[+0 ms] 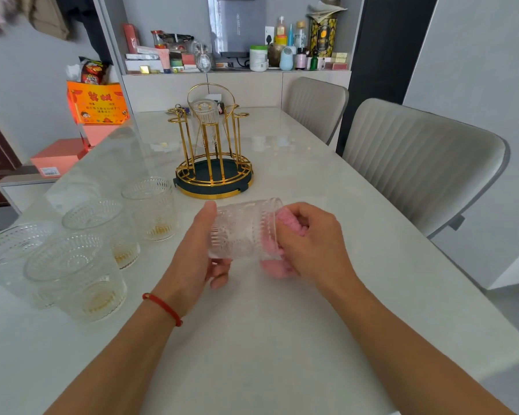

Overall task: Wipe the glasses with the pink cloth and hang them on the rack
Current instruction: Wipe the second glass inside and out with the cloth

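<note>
The left hand (203, 250) grips a ribbed glass (243, 230) lying sideways above the worktop (282, 339); the right hand (309, 238) pinches the pink cloth (277, 266) at its rim.

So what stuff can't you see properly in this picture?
Head view only:
- Pink cloth: mostly hidden by the right hand and the held glass.
- Left hand fingers: behind that glass.
- Leftmost glass: blurred near the picture's edge.
- Glass on the rack: the gold rack wires cross it.
- Shelf bottles: labels too small to read.
</note>
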Tool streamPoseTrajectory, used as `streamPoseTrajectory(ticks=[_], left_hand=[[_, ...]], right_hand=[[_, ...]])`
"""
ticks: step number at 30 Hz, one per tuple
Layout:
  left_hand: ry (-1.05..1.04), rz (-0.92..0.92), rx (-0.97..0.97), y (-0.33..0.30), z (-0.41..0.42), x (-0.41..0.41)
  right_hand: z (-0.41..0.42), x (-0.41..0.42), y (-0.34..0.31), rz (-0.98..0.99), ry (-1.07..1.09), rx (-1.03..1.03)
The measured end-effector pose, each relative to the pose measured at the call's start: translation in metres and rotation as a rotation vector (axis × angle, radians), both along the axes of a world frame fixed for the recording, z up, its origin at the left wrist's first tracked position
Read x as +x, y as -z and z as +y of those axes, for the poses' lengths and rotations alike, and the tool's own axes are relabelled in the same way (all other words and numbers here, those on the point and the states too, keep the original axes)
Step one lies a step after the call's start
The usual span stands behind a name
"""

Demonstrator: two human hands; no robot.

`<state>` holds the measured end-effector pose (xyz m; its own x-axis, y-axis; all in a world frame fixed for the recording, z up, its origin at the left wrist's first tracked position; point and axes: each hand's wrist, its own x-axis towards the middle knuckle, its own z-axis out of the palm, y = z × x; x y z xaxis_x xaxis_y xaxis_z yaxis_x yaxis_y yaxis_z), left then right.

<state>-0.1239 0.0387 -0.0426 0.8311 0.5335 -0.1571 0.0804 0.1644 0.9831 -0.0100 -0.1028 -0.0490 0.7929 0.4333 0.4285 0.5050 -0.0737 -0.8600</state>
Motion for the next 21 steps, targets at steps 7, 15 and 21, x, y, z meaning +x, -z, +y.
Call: streamPoseTrajectory(ticks=[7,15,21], left_hand=[[0.151,0.245,-0.054,-0.003,0.011,-0.009],[0.056,0.202,-0.069,0.000,0.012,-0.006],[0.087,0.117,-0.061,-0.006,0.006,-0.006]], right_hand=[[-0.007,-0.002,-0.002,-0.543,-0.018,-0.069],[-0.005,-0.004,0.002,-0.429,0.014,-0.066],[0.000,-0.003,0.001,-0.185,0.043,0.034]])
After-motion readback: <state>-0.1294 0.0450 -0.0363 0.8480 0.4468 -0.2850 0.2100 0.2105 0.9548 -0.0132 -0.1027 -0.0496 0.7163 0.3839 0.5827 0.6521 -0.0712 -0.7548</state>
